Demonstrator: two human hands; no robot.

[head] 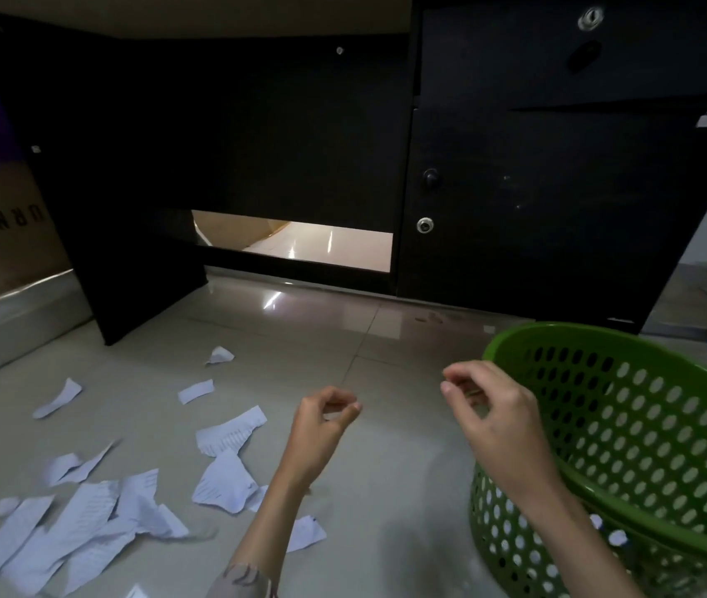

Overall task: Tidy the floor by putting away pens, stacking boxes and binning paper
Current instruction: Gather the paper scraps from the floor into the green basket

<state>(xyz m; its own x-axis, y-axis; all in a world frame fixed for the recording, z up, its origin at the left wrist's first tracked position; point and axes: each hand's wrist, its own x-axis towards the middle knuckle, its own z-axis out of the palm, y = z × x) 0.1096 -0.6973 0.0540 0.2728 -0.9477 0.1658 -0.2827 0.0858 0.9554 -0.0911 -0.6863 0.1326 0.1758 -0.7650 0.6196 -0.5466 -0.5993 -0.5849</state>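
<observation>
The torn paper scraps [222, 476] lie on the tiled floor [308, 338] to the left of both hands, and the left hand [323, 418] is the nearer one. The green perforated basket [628, 429] stands to the right, just beside the right hand [494, 407]. Both hands hang above the floor with loosely curled fingers; neither one appears to hold anything. A few scraps already show inside the basket.
</observation>
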